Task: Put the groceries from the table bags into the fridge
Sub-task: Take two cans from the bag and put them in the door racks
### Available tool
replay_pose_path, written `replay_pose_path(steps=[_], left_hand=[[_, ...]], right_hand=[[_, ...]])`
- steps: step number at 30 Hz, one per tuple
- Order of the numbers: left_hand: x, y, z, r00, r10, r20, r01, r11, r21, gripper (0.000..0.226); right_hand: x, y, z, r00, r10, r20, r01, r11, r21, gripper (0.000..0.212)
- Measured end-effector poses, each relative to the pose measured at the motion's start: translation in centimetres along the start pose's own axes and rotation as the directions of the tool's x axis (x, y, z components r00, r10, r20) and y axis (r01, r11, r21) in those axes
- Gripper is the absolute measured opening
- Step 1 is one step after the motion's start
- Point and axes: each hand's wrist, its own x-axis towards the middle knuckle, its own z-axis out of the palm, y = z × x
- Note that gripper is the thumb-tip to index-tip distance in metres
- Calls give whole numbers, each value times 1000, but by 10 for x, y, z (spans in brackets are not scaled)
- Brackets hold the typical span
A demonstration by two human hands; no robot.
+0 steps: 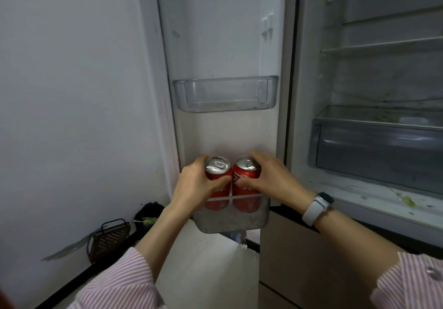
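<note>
Fridge door (223, 45) open, inner liner smooth white plastic. Two clear moulded door bins w/ rounded corners: upper bin (225, 94) holds nothing visible; lower bin (230, 220) has a frosted, scuffed front wall.

Two red soda cans stand upright side by side in the lower bin, touching or nearly so. Both cylindrical, glossy red w/ white lettering, brushed aluminium tops w/ pull tabs. Left can (217, 177), right can (247, 177). Lower halves seen through the bin wall.

Left hand (199, 184): grip closed round the left can, fingers curled behind it, thumb across the front. Right hand (268, 177): grip closed round the right can, fingers over the top rim and far side, thumb on the front. Thumbs nearly meet between the cans. White wrist band w/ dark oblong face (316, 207) on the right wrist. Sleeves (119, 282) pink-and-white striped cloth.

Right of door: fridge interior, thin flat shelves (383, 45) far up, translucent grey drawer (376, 148) below. Ledge near the drawer speckled w/ dirt, plus a small green scrap (407, 199). Tan flat panel (299, 260) beneath.

Left: plain pale wall (72, 93). On the floor by it, a dark slotted triangular basket (110, 239) w/ wire handle, and a black bag (148, 213) behind it.
</note>
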Motion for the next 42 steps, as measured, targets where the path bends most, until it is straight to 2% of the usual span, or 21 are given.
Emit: replay_pose_path(steps=[3,8,13,17,21,27,31,35,38,42], left_hand=[[0,2,1,1000,12,-11,-12,1000,25,48],[-3,0,5,995,74,-64,-64,988,138,60],[-10,-8,8,943,255,-215,-204,951,233,37],[-23,-16,11,938,326,-119,-282,916,285,50],[-31,-23,8,944,325,-60,-299,917,266,54],[-59,-30,-15,949,253,-188,-224,961,160,48],[-98,-76,-47,959,189,-211,-158,975,155,46],[-148,-157,-98,978,46,-205,3,973,230,43],[-186,-221,-152,976,-61,-211,126,943,307,43],[-252,-307,-231,944,-212,-251,303,860,411,42]], right_hand=[[-2,1,1,1000,-19,-16,17,996,-93,61],[-9,2,2,991,-131,-39,120,970,-212,57],[-21,6,5,982,-176,-72,157,963,-219,56],[-25,9,13,985,-159,-62,145,970,-195,61],[-29,-2,21,969,-205,-138,175,963,-203,53],[-45,-35,42,887,-336,-316,300,941,-160,44],[-66,-75,89,832,-421,-362,418,904,-90,36],[-74,-133,168,876,-421,-238,437,899,18,35],[-75,-185,241,910,-412,-42,414,905,96,38],[-80,-258,340,904,-384,186,360,921,151,36]])
